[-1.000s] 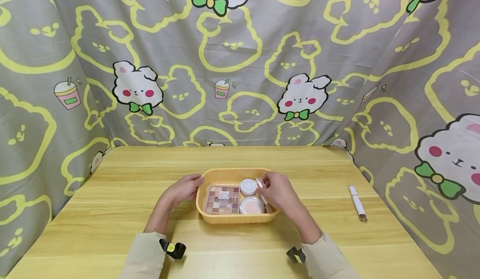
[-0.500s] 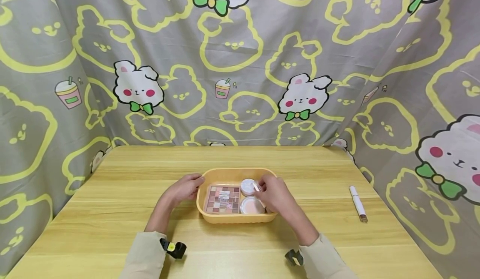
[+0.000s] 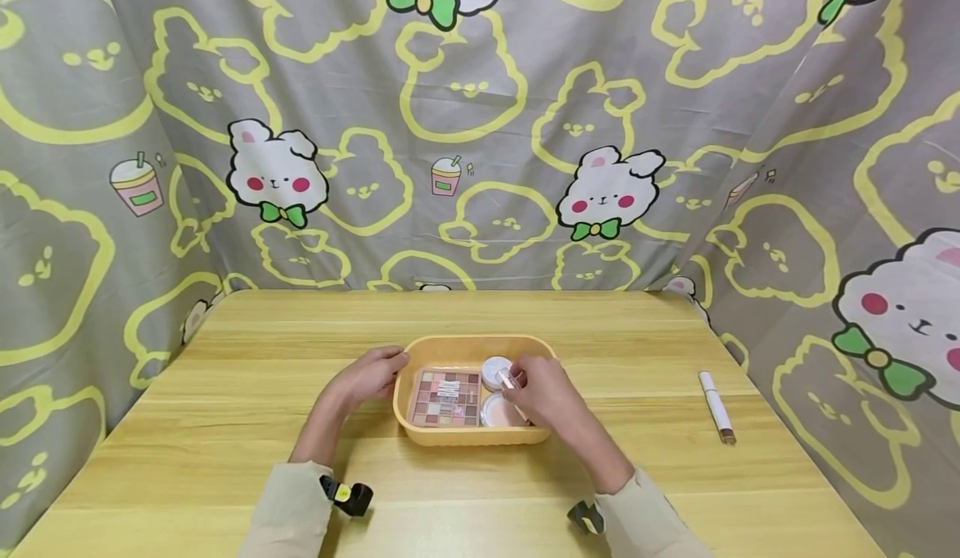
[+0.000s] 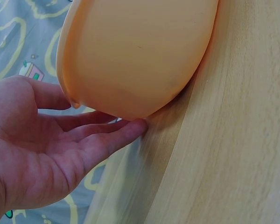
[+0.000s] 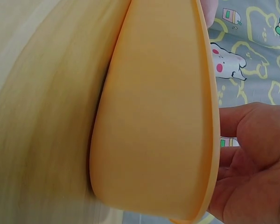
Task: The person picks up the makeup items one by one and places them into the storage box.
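Note:
An orange plastic basket [image 3: 472,437] stands on the table in the head view. My left hand [image 3: 372,374] holds its left end, thumb at the rim; in the left wrist view the fingers [image 4: 98,144] reach under the outer wall. My right hand [image 3: 546,389] is inside the right end, pinching a slim pale cosmetic tube [image 3: 507,379], mostly hidden by the fingers. An eyeshadow palette [image 3: 447,399] lies at the basket's left. To its right are a round white-lidded case [image 3: 495,369] and a round clear-lidded compact [image 3: 498,412]. In the right wrist view the basket wall hides the fingertips.
A white tube with a brown end [image 3: 717,408] lies on the wooden table [image 3: 480,500] to the right. A grey patterned curtain [image 3: 360,233] hangs behind the table and along both sides.
My right hand has shifted slightly left and toward me inside the basket, bringing the slim tube over toward the round cases. The left hand stays on the basket's left end.

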`<move>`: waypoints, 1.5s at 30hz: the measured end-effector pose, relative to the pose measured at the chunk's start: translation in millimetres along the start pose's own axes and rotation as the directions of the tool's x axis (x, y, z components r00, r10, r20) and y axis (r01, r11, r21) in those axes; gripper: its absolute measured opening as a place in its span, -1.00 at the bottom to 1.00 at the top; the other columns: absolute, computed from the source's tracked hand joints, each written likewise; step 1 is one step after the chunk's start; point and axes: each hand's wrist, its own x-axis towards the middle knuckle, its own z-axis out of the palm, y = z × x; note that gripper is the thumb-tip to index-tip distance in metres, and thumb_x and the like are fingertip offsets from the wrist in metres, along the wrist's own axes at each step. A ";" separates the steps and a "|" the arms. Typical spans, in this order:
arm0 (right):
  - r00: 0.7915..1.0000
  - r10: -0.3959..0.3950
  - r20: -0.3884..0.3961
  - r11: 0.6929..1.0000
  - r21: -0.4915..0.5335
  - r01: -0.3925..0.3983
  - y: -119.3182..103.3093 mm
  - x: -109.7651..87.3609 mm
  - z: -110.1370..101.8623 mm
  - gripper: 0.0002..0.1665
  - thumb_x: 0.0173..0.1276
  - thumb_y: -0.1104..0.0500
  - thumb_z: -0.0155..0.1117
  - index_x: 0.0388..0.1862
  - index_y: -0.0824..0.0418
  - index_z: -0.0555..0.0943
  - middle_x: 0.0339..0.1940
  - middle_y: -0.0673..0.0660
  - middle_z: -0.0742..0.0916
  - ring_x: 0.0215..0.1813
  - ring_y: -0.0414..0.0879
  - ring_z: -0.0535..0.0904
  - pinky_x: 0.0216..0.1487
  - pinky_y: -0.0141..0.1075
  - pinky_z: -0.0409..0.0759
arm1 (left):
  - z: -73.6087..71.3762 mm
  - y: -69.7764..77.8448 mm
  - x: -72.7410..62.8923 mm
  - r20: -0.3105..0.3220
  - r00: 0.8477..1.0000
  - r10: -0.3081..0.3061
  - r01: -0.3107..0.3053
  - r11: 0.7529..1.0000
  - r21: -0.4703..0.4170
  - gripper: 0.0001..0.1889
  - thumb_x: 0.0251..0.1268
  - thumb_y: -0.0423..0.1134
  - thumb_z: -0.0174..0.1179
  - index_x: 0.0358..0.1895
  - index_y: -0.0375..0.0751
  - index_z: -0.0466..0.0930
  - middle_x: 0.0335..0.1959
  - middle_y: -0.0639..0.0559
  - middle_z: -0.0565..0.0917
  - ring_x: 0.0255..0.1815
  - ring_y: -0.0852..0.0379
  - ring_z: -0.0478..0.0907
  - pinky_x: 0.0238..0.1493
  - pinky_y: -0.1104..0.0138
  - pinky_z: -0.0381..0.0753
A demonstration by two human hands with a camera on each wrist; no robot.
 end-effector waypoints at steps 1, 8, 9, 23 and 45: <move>1.000 -0.001 0.002 1.000 0.002 0.001 -0.2 -0.4 0.3 -0.85 0.19 0.33 0.47 -0.30 0.34 0.66 -0.45 0.11 0.72 -0.41 -0.13 0.59 -0.43 -0.35 0.59 | 0.1 0.0 0.0 0.000 1.000 -0.001 0.001 1.000 -0.003 -0.39 0.68 -0.15 -0.20 0.54 -0.55 0.03 0.45 -0.47 0.34 0.48 -0.30 0.33 0.36 -0.03 0.50; 1.000 0.005 0.027 1.000 0.016 -0.006 -1.8 -0.6 2.8 -0.85 0.19 0.35 0.47 -0.29 0.35 0.66 -0.47 0.10 0.70 -0.43 -0.14 0.57 -0.46 -0.37 0.56 | 0.1 0.3 -0.7 -0.003 1.000 -0.006 0.006 1.000 0.007 -0.39 0.68 -0.15 -0.20 0.54 -0.55 0.03 0.44 -0.46 0.36 0.45 -0.27 0.38 0.32 -0.01 0.53; 1.000 -0.001 0.027 1.000 0.012 0.001 -2.0 -0.5 3.0 -0.85 0.19 0.35 0.47 -0.29 0.36 0.66 -0.48 0.10 0.70 -0.45 -0.14 0.56 -0.47 -0.37 0.54 | 0.0 0.2 -0.8 -0.003 1.000 -0.006 0.006 1.000 0.009 -0.39 0.68 -0.15 -0.20 0.54 -0.55 0.03 0.44 -0.46 0.37 0.45 -0.27 0.39 0.32 0.00 0.54; 0.999 -0.017 0.030 1.000 -0.021 0.018 -1.3 -1.3 5.2 -0.82 0.12 0.38 0.51 -0.33 0.36 0.66 -0.53 0.05 0.63 -0.47 -0.15 0.50 -0.47 -0.38 0.47 | -0.6 -0.8 -0.2 -0.005 1.000 0.007 -0.007 1.000 0.010 -0.42 0.67 -0.16 -0.20 0.52 -0.52 0.10 0.41 -0.44 0.41 0.42 -0.24 0.42 0.28 0.02 0.58; 0.999 -0.011 0.054 0.998 -0.067 0.014 -1.9 -1.5 8.4 -0.79 0.08 0.36 0.53 -0.31 0.35 0.67 -0.53 0.04 0.65 -0.45 -0.16 0.52 -0.45 -0.36 0.49 | -1.0 -0.9 0.1 0.004 1.000 0.007 -0.007 1.000 0.002 -0.40 0.68 -0.15 -0.20 0.53 -0.53 0.06 0.44 -0.46 0.37 0.45 -0.29 0.38 0.30 -0.01 0.55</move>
